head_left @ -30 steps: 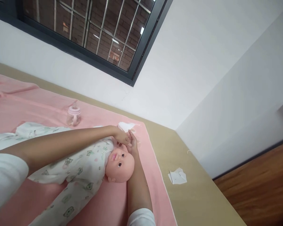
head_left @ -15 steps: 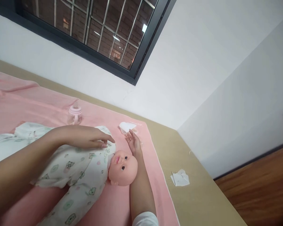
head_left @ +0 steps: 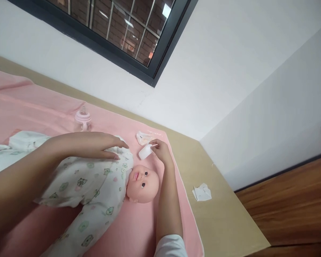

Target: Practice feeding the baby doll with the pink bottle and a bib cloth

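A baby doll (head_left: 144, 184) in a white onesie (head_left: 96, 178) with green animal prints lies on its back on a pink blanket (head_left: 117, 228), head toward the right. Across its chest and shoulder lies my left hand (head_left: 104, 146), thumb and fingers apart, holding nothing. Beyond the doll's head, my right hand (head_left: 162, 151) pinches the edge of a folded white tissue (head_left: 145, 151) between thumb and fingers. Just behind the tissue, a crumpled clear wrapper (head_left: 143, 137) with faint orange print sits on the blanket.
A baby bottle (head_left: 82, 119) with a pink collar and handle stands on the blanket behind the doll. Another crumpled white tissue (head_left: 202, 192) lies on the beige tabletop (head_left: 222, 214) at the right. White walls and a dark-framed window (head_left: 152, 71) border the back.
My right hand has gone from open fingers beside the tissue to pinching it, drawing it off the wrapper toward the doll's head. My left hand stays over the doll's chest. The view has shifted slightly.
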A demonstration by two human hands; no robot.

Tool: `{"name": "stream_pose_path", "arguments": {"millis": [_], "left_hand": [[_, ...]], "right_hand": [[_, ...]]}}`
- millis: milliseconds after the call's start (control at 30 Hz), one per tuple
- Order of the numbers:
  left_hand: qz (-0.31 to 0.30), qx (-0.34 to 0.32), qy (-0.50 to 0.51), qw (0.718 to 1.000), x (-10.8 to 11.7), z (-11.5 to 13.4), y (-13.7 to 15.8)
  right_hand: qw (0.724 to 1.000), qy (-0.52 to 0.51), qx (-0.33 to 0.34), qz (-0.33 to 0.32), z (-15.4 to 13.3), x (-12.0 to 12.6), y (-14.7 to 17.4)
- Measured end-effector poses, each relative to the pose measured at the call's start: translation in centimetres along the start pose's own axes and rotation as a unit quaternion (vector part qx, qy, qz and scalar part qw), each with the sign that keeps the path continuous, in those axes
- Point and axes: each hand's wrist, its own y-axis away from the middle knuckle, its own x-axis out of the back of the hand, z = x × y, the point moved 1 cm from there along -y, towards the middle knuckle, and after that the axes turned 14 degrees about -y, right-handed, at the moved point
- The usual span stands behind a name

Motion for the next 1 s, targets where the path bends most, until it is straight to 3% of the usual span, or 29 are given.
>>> {"name": "stream_pose_path", "arguments": {"millis": [200, 333, 500, 700, 1000], "left_hand": [[0.105, -0.012, -0.005, 0.994, -0.6, 0.2, -0.8], [0.139, -0.054, -0.002, 0.989, -1.2, 0.4, -1.3], [0.178, -0.05, -0.003, 0.983, -1.1, 0.3, -1.0], [0.148, -0.109, 0.021, 0.983, 0.1, 0.9, -0.6], [0.12, -0.166, 0.17, 0.964, 1.4, 2.8, 1.3]], "right_hand": [[0.986, 0.11, 0.117, -0.055, -5.5, -1.5, 2.6], [0.97, 0.135, 0.165, -0.114, -8.5, -3.0, 4.9], [0.945, 0.17, 0.239, -0.147, -11.1, -4.1, 7.7], [0.919, 0.159, 0.331, -0.144, -12.6, -4.4, 9.6], [0.923, 0.114, 0.36, -0.071, -13.2, -4.0, 10.3]]}}
